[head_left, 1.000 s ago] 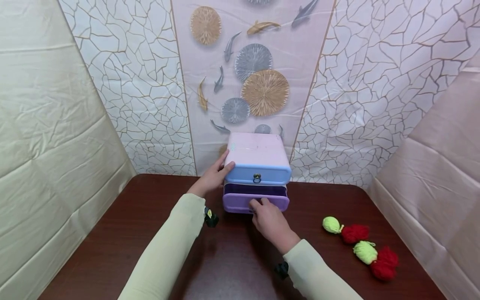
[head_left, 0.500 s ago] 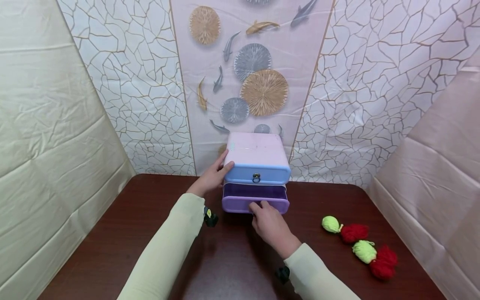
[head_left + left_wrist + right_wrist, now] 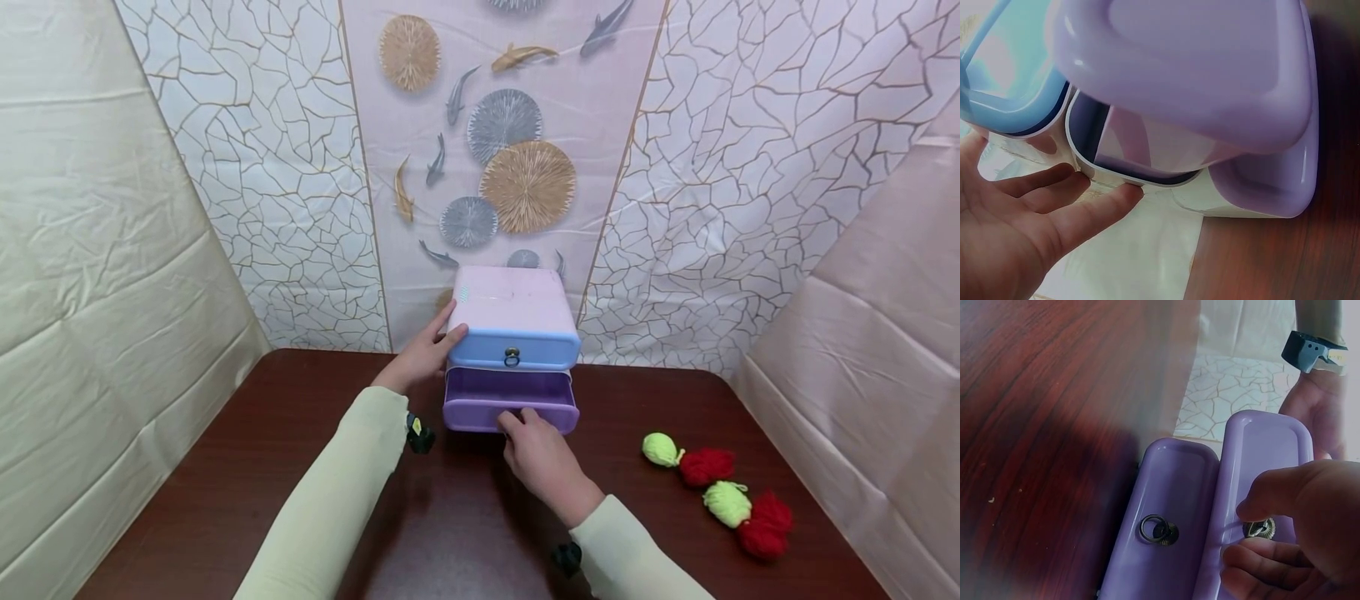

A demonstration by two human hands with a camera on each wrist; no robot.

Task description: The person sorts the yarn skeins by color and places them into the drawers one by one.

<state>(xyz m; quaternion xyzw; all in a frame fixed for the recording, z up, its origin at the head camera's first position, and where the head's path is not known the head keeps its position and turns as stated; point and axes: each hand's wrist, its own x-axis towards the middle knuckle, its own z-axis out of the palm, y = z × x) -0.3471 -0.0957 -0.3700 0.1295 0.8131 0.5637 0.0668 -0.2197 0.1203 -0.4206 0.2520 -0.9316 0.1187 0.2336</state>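
Observation:
A small drawer cabinet with a pale pink top stands at the back of the table. Its blue top drawer is closed, while the purple drawer beneath is pulled partway out, showing a bare purple inside. My right hand pinches the metal ring pull on that drawer's front between thumb and fingers. With fingers extended, my left hand rests against the cabinet's left side, fingertips touching the wall beside the drawer opening. Lowest is another purple drawer, closed, with its own ring pull.
On the right of the dark wooden table lie two light green yarn balls and two red yarn bundles, in a slanting row. A patterned cloth wall rises right behind the cabinet.
The middle purple drawer has slid farther out toward me, drawn by my right hand, and more of its inside shows. My left hand has stayed on the cabinet's side.

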